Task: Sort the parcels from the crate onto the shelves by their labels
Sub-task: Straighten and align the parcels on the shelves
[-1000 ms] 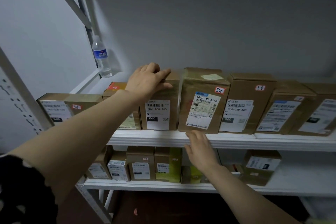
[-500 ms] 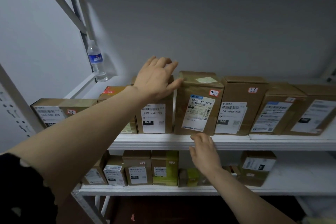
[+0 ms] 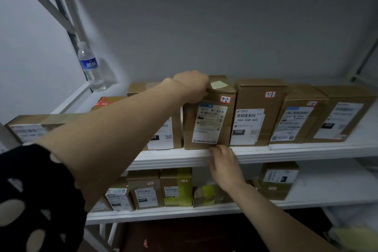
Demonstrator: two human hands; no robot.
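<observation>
White steel shelving filled the view. Its upper shelf (image 3: 286,154) carried a row of upright cardboard parcels along the front edge, and its lower shelf (image 3: 331,190) held smaller ones. The crate was out of view.

The task's parcel tagged 3-2-4 (image 3: 206,139) stood mid-row at the front edge of the upper shelf, label forward. It was wedged between a left neighbour (image 3: 163,139) and a right neighbour (image 3: 257,106) tagged 3-2-5, and appeared to touch both.

The left hand (image 3: 192,86) gripped the parcel's top left corner with its fingers curled over the edge. The right hand (image 3: 224,166) lay open against the shelf's front lip, its straight fingertips (image 3: 216,150) touching the parcel's bottom front edge.

A water bottle (image 3: 91,67) stood at the back left corner of the upper shelf, well apart from the row. The small red-edged tag (image 3: 225,99) sat at the parcel's upper right.

The step in hand was judged to be seating this parcel in its slot. It would be done well by:
- steadying the top while the lower fingertips squared the base;
- pushing straight back so the neighbours did not tip;
- finishing flush with the row, tag and label readable, in sequence beside 3-2-5.
</observation>
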